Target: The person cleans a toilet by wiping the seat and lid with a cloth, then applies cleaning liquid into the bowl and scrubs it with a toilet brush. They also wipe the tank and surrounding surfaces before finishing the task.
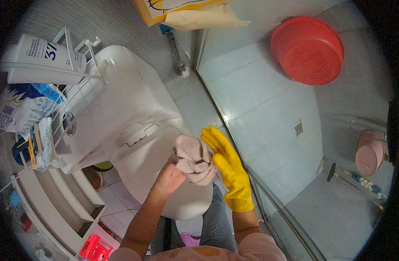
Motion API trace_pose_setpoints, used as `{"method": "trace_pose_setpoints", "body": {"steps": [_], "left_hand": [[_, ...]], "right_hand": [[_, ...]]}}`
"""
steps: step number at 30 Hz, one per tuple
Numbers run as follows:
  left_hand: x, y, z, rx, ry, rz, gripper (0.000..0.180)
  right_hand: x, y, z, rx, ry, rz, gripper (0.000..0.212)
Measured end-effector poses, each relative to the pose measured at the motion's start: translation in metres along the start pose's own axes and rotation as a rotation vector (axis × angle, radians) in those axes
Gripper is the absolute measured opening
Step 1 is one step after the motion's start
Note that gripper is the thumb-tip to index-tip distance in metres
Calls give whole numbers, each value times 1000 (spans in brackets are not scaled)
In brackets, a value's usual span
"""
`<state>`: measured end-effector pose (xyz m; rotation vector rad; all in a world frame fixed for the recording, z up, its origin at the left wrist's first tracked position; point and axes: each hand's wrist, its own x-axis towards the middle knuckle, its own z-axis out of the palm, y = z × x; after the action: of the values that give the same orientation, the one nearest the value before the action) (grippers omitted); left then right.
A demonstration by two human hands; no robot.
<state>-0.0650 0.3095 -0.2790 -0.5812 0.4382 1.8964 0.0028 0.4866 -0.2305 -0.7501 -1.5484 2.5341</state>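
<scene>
Cloth (193, 158): bunching up, left hand's fingers (176, 168) clamping it
Right hand (230, 169): stretching gloved fingers out, thumb apart
Toilet lid (143, 161): lying white beneath
Red basin (310, 52): occupying shower corner

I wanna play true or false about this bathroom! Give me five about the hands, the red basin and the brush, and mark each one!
1. The right hand wears a yellow glove. True.
2. The left hand holds a crumpled cloth. True.
3. The left hand wears a glove too. False: it is bare.
4. A brush with pale bristles is in view. True.
5. The big round basin is on the person's left. False: it is on the right.
</scene>
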Motion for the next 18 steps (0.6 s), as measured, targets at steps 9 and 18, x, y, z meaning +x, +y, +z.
{"method": "trace_pose_setpoints", "body": {"steps": [9, 18], "left_hand": [[-2, -1, -18, 1492, 274, 371, 36], [-51, -16, -73, 949, 448, 186, 25]], "right_hand": [[-13, 62, 1, -519, 90, 73, 81], [102, 66, 5, -1021, -178, -596, 26]]}}
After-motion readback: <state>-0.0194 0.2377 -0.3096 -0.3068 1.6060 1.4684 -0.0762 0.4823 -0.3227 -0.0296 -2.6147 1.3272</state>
